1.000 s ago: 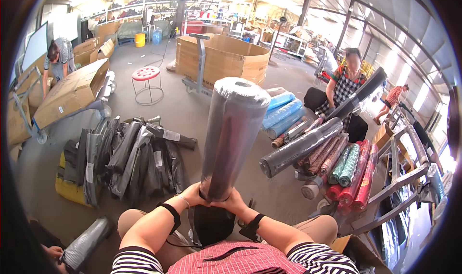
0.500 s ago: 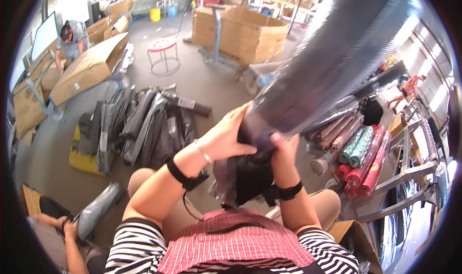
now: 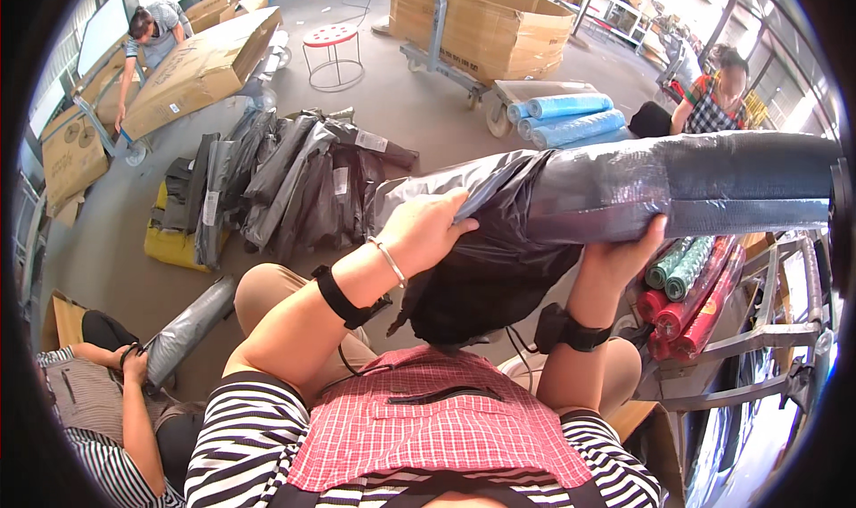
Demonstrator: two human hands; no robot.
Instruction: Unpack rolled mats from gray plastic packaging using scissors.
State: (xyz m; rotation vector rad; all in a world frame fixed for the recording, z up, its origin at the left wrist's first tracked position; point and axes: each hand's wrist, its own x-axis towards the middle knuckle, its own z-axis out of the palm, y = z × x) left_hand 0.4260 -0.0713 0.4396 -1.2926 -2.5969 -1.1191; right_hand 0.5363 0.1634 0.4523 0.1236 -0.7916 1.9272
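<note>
In the head view, the grey wrapped roll (image 3: 678,187) lies nearly level, its long axis running from the hands out to the person's right. The left hand (image 3: 423,231) pinches the loose black bag (image 3: 486,267) at the roll's near end. The right hand (image 3: 624,258) cups the roll from below, fingers curled round it.
</note>
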